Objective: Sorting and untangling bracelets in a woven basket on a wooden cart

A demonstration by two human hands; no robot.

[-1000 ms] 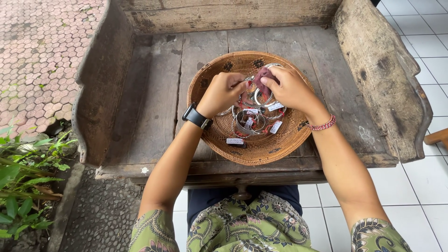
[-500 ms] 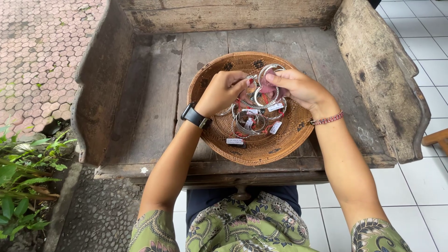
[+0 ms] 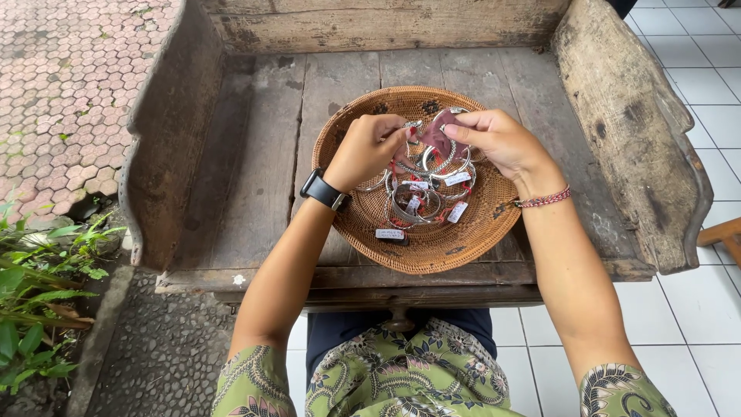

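Silver bangle point(image 3: 414, 127) pinched in left hand point(image 3: 370, 149) fingers — right hand point(image 3: 494, 139) fingers grip maroon cloth point(image 3: 438, 133) w/ it.

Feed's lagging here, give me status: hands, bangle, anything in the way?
Left hand pinching a silver bangle. Right hand pressing a dark red cloth on it. Both over the basket; nothing in the way.

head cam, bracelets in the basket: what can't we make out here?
All head view:
- Left hand grip: a silver piece shows at its fingers, but the knuckles hide how it is held.
- Reddish cloth: partly covered by the right hand; full shape unclear.
- Bracelets: piled and overlapping, count unclear.
- Paper tags: too small to read.
- Basket far rim: partly behind both hands.
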